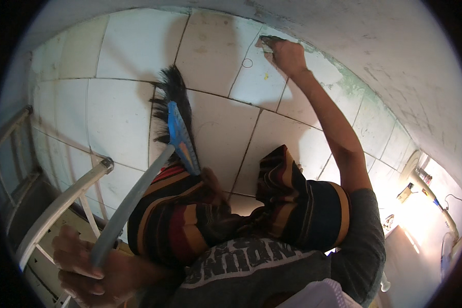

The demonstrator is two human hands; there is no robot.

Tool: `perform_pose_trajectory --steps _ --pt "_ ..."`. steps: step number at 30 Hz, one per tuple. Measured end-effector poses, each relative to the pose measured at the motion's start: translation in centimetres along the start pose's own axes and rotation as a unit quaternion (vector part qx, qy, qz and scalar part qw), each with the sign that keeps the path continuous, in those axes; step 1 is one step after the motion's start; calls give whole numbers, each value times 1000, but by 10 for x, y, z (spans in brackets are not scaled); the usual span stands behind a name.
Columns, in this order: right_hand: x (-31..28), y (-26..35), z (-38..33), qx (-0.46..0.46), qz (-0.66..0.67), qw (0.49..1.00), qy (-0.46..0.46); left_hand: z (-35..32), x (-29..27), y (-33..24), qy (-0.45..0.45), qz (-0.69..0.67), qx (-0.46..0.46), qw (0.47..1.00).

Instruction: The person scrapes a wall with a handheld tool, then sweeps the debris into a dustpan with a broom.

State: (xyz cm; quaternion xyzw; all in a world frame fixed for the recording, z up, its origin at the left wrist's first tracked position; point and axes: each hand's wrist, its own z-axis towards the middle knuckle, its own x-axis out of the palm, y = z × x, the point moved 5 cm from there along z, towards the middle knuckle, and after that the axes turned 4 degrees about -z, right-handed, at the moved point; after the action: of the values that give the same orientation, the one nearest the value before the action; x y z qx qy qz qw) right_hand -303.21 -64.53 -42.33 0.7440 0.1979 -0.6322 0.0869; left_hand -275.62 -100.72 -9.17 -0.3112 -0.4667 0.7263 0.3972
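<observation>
My left hand point(90, 269) is wrapped around the grey handle of a broom point(178, 134) at the lower left. The broom has a blue head, and its black bristles fan out over the white floor tiles point(218, 131). My right arm reaches far forward, and my right hand point(290, 56) is low by the foot of the wall. Its fingers are closed at the tile surface around something small and dark that I cannot make out. On the tile to its left lies a thin reddish ring point(247, 63), with a small yellow speck point(266, 76) below the hand.
A metal ladder-like frame point(61, 205) stands at the left, close to the broom handle. The pale wall point(374, 56) with a greenish, worn base runs along the far right side. Small items and a cable point(454, 197) sit by bright light at the right.
</observation>
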Motion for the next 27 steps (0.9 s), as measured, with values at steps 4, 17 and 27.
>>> perform_pose_trajectory --steps 4,17,27 --pt "-1 19 -3 -145 95 982 -73 -1 -14 9 -189 -21 -18 982" --pt "0 75 10 -177 95 968 -150 20 60 -5 -90 82 19 992" --pt "-5 79 73 -144 39 989 -14 22 46 -2 -143 154 -11 978"
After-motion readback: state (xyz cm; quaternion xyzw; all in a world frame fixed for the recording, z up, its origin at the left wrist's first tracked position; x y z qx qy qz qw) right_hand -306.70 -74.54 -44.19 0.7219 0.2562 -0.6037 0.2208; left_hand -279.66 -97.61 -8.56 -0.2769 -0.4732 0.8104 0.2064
